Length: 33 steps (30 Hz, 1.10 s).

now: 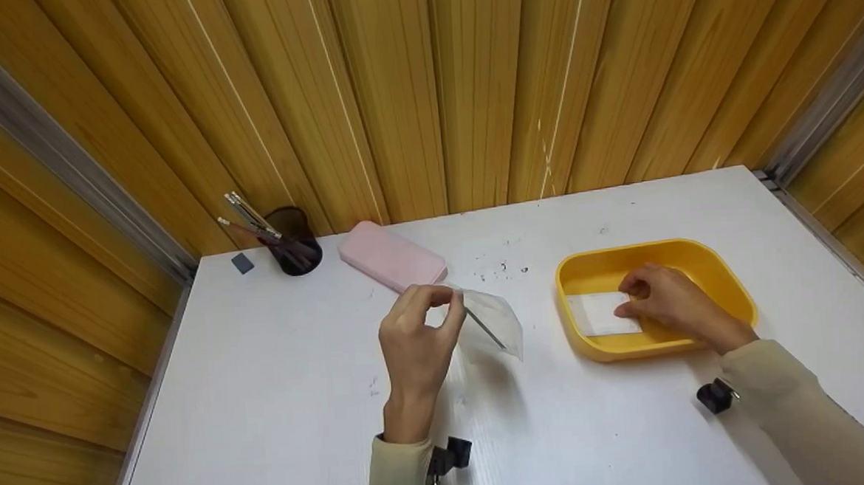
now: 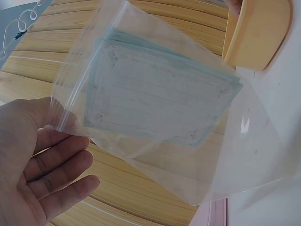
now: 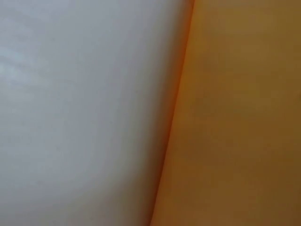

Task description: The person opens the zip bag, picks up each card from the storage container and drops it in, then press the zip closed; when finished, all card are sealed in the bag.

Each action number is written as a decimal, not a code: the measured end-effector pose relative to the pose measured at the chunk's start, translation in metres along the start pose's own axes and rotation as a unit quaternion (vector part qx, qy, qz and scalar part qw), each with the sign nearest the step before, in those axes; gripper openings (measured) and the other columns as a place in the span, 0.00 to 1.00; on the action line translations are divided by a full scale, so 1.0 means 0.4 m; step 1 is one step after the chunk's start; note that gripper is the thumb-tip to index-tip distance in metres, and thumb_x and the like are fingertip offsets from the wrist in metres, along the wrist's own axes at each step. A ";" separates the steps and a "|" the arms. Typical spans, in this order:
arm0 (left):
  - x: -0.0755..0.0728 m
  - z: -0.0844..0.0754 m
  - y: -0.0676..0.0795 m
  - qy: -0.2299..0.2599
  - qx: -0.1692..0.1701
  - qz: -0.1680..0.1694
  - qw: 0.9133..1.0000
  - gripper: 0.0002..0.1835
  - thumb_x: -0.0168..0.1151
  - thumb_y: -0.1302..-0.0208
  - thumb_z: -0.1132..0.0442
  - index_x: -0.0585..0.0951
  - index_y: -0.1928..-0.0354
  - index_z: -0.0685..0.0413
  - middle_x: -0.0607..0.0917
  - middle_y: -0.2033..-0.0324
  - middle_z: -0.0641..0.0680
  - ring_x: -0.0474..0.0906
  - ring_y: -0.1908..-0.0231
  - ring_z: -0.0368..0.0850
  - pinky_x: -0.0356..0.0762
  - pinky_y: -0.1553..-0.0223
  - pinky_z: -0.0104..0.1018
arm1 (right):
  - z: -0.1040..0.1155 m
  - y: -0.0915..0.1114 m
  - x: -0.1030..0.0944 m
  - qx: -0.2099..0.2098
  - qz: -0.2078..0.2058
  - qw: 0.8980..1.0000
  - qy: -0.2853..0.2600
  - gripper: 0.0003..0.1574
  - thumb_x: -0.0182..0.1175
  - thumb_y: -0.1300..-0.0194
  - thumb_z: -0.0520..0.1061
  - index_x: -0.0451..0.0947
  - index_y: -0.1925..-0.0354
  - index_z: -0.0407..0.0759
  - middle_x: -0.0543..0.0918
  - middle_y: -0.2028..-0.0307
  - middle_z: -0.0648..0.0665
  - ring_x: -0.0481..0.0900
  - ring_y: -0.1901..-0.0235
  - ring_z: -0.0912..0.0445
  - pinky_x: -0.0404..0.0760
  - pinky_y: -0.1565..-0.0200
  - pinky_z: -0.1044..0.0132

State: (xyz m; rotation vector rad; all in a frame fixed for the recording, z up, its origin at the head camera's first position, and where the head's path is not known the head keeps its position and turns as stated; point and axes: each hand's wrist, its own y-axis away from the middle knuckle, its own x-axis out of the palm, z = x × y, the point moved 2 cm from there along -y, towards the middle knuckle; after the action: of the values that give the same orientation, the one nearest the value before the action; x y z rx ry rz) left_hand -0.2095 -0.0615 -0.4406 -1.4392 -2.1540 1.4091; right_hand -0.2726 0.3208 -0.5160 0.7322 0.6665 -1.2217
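Now the left hand [image 1: 413, 341] pinches a clear bag [image 1: 500, 318], while the nearer right hand [image 1: 669, 302], maybe gripping, I can't tell, meets the white card [image 1: 600, 315] lying longways left-to-right inside the yellow tub's [image 1: 630, 351] left side.

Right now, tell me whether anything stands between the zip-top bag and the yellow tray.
Nothing visible; just open white tabletop between the zip-top bag and yellow tray. Inside the tray, the right hand takes up room.
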 end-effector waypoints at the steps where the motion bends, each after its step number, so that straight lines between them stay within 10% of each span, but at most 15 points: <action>1: 0.000 0.000 0.000 0.000 0.000 0.000 1.000 0.07 0.77 0.43 0.72 0.87 0.69 0.56 0.89 0.72 0.48 0.86 0.69 0.43 0.86 0.64 0.38 | 0.000 0.000 0.000 0.005 0.000 1.000 -0.004 0.26 0.78 0.35 0.49 0.81 0.50 0.32 0.81 0.55 0.39 0.75 0.55 0.45 0.78 0.48 0.51; 19: -0.001 -0.001 0.001 -0.005 0.006 -0.007 1.000 0.07 0.78 0.43 0.72 0.87 0.69 0.55 0.88 0.72 0.48 0.86 0.69 0.42 0.86 0.64 0.37 | 0.009 0.020 -0.024 0.035 -0.007 0.998 -0.051 0.28 0.78 0.36 0.49 0.72 0.53 0.37 0.75 0.59 0.41 0.72 0.56 0.46 0.72 0.62 0.67; 33: 0.000 -0.001 0.001 -0.011 0.003 -0.003 1.000 0.07 0.78 0.43 0.71 0.87 0.69 0.55 0.88 0.72 0.49 0.86 0.69 0.43 0.86 0.64 0.38 | 0.060 0.055 -0.056 -0.055 -0.057 0.996 -0.049 0.12 0.72 0.30 0.41 0.82 0.55 0.34 0.86 0.62 0.44 0.80 0.63 0.50 0.80 0.65 0.71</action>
State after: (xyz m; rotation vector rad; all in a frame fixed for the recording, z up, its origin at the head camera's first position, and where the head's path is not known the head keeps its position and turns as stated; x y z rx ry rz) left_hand -0.2091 -0.0611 -0.4406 -1.4194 -2.1630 1.4343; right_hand -0.2545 0.3184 -0.4808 0.5445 0.6954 -1.3055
